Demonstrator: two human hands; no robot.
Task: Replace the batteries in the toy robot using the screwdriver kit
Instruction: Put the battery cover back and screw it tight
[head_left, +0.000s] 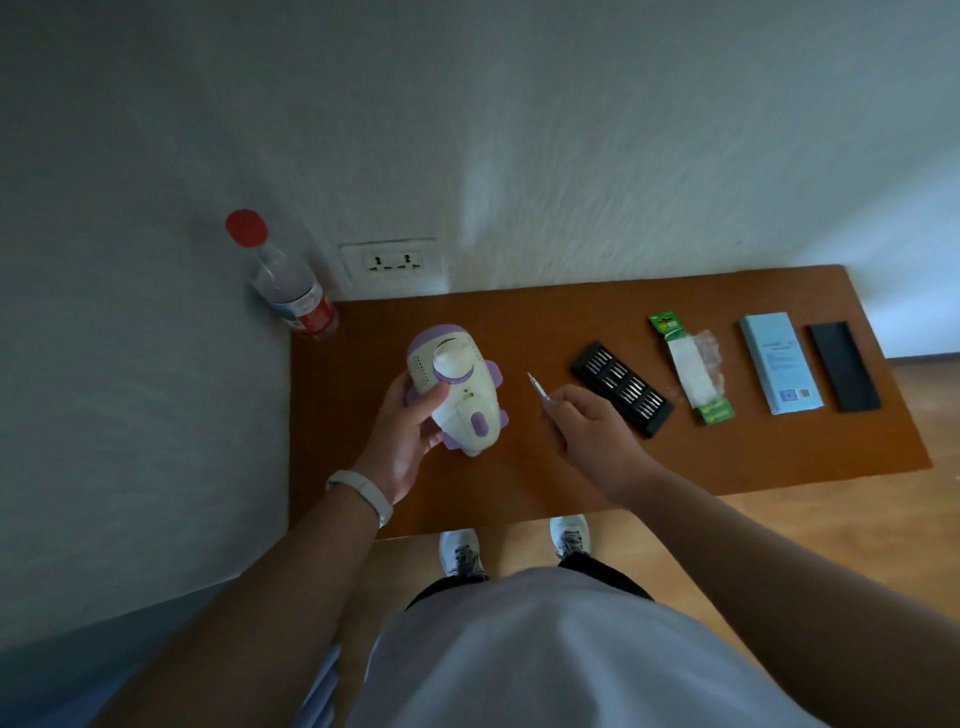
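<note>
Forearms stretch out past a white shirt toward the tabletop (524, 317). Near its left end, the left grip (410, 431) holds the toy robot (460, 395) tilted, apparently raised off the wood. The screwdriver (539, 391) points at the toy but is apart from it.

With the toy held by one hand and not braced flat, a push on the driver could make it twist. The tip might then jump out of a screw head, scar the plastic or jab the left palm. A freed screw could drop and roll off the front edge. A bit of the wrong size may strip the head, and the open bit case (621, 387) lies just right of the right grip (587, 426).

The left grip wraps the toy's left side, thumb across its body. The right grip is closed narrow, pinching the screwdriver's handle. The battery pack (693, 371) lies farther right.
</note>
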